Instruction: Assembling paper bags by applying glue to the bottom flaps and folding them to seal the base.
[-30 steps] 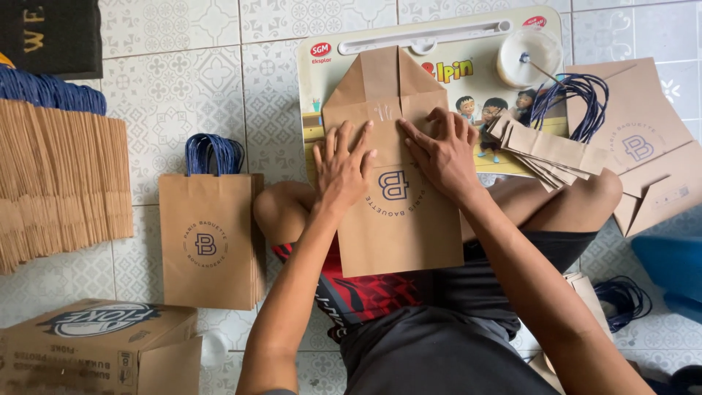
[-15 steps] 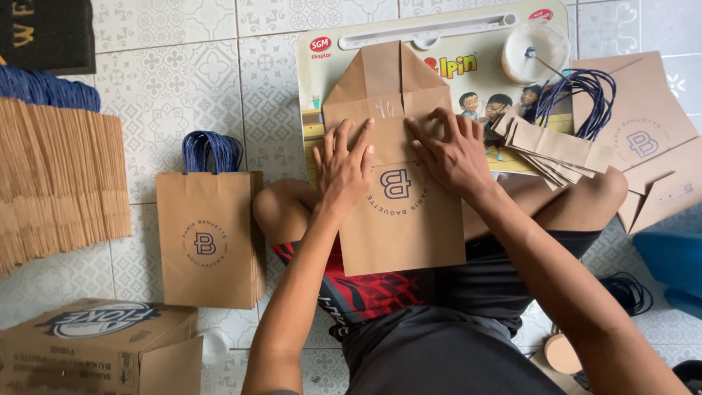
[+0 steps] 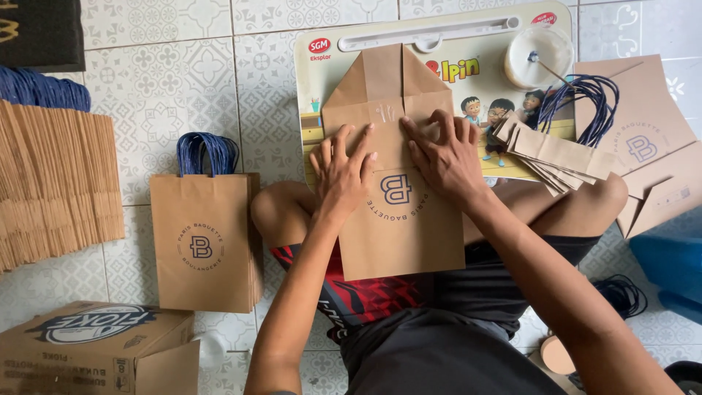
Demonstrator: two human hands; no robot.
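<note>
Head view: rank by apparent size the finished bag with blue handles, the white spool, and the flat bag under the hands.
1. flat bag, though it lies nearer the camera.
2. finished bag, looking only somewhat smaller.
3. white spool, plainly smallest.

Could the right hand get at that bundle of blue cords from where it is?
Probably yes: the right hand presses the brown paper bag, and the blue cords lie uncovered just beyond it.

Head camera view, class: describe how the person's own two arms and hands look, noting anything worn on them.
Both arms are bare from the bottom edge of the picture to the fingertips: no sleeves show. The left hand and right hand wear no gloves, and no rings, watch or bracelet can be seen. The fingernails are short and unpainted.
</note>
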